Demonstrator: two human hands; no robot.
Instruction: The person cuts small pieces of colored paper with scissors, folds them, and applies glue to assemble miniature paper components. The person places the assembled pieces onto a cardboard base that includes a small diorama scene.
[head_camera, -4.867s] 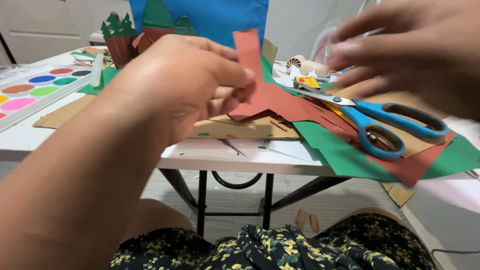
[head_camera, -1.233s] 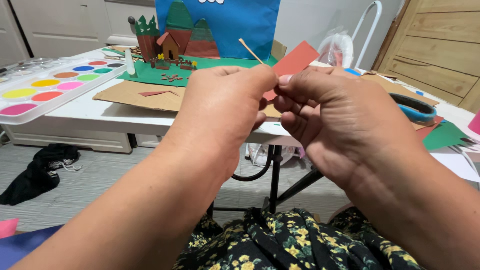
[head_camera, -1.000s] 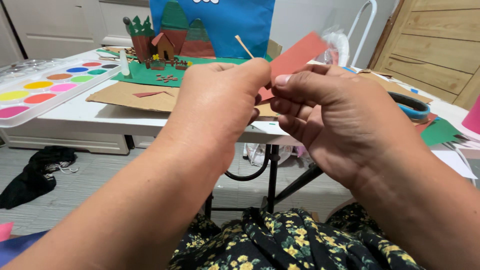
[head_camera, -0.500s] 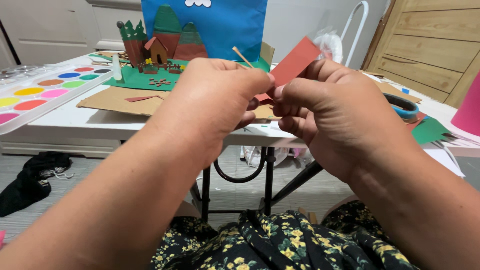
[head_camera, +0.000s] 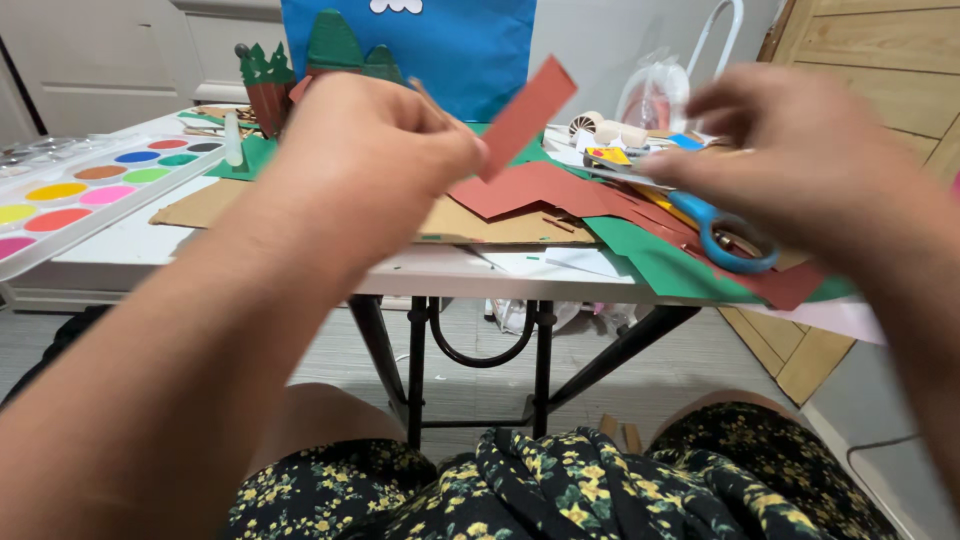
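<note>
The white table (head_camera: 130, 235) carried cardboard, green and red-brown paper sheets (head_camera: 540, 190) and a paint palette (head_camera: 90, 185). The left hand (head_camera: 370, 150) pinched a stiff red-brown paper strip (head_camera: 525, 115) with a thin wooden stick (head_camera: 432, 103); the strip's long axis rose up and to the right. The right hand (head_camera: 800, 150), blurred, fingers spread and empty, hovered just above the blue-handled scissors (head_camera: 715, 235), nearer them than the left.
</note>
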